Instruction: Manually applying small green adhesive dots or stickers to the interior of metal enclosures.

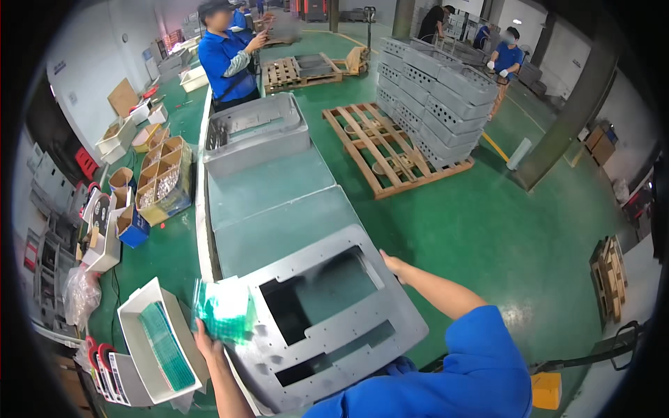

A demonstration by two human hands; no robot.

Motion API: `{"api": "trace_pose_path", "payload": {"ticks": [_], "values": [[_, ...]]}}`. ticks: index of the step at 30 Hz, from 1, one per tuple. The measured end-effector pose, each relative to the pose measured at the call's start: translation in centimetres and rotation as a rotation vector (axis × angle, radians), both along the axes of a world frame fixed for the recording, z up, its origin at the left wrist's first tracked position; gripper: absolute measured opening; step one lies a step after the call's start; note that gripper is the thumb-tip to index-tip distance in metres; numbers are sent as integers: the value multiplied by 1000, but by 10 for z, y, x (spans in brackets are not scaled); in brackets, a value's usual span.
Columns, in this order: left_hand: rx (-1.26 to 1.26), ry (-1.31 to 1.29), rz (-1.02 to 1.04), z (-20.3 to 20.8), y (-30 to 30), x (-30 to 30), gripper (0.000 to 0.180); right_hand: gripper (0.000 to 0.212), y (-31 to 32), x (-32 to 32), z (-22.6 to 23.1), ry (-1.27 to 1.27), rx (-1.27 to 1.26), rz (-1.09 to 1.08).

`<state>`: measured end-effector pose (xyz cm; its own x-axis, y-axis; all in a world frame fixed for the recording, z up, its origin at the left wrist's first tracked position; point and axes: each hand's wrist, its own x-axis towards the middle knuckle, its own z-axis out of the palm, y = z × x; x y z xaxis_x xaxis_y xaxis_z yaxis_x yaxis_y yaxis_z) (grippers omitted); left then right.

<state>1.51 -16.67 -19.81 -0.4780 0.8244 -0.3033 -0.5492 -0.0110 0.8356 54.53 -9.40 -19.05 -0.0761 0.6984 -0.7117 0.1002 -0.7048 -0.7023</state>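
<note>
1. Left hand: pinching the lower left edge of a translucent green plastic-film sheet; sheet over the left side of the housing, contact unclear to me; a light pinch should avoid creases.
2. Grey, metal-looking housing with rectangular cut-outs: at the bench's near end; I would steady it against shifting.
3. Right hand: at its right edge; fingers partly hidden, closure I cannot tell.
4. Open white plastic tray of green sheets: left; I would avoid knocking it.
</note>
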Motion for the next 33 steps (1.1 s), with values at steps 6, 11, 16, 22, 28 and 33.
{"api": "trace_pose_path", "payload": {"ticks": [6, 11, 16, 22, 28, 33], "values": [[28, 778, -107, 154, -33, 114, 15, 30, -23, -110, 155, -133, 1196, 62], [189, 688, -355, 168, -75, 151, 8, 32, -82, -183, 215, -230, 1418, 604], [205, 641, -352, 136, -96, 153, 7, 18, -95, -194, 175, -10, 949, 725], [186, 708, -349, 115, -95, 149, 7, 16, -92, -203, 144, 60, 850, 648], [87, 649, -405, 93, -77, 144, 8, 13, -76, -210, 115, 68, 770, 559], [-10, 527, -377, 73, -53, 148, 9, 9, -59, -219, 93, -40, 846, 455]]}}
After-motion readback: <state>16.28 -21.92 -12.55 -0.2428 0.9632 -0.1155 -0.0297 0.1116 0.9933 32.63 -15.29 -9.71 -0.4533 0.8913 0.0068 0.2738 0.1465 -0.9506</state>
